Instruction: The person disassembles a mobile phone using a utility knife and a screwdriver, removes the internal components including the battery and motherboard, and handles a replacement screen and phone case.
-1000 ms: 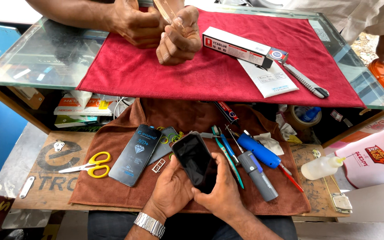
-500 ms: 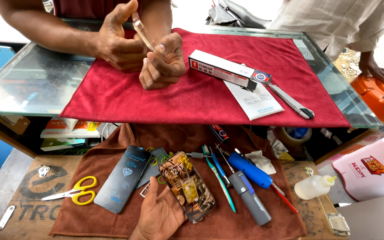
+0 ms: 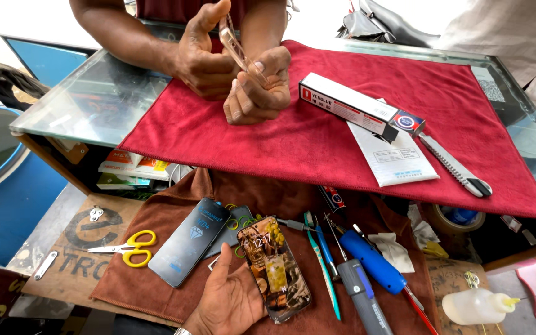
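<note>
Bright daylight, top bkgd blown out; glare on glass counter (image 3: 94, 93); sharp, slight wide-angle edge stretch.

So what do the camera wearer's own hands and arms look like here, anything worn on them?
Only one of the wearer's hands shows, at the bottom edge; which hand it is isn't certain, probably the left. It is bare, with no glove, ring or sleeve in sight. A silver metal wristband just peeks in at the wrist.

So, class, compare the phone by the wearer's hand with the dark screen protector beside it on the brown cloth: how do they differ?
The phone shows a lit, colourful picture; the screen protector is dark with small blue marks. The left hand touches the phone; nothing touches the screen protector. The phone leans left at its top, the screen protector right. Both are flat rectangles on the brown cloth.
</note>
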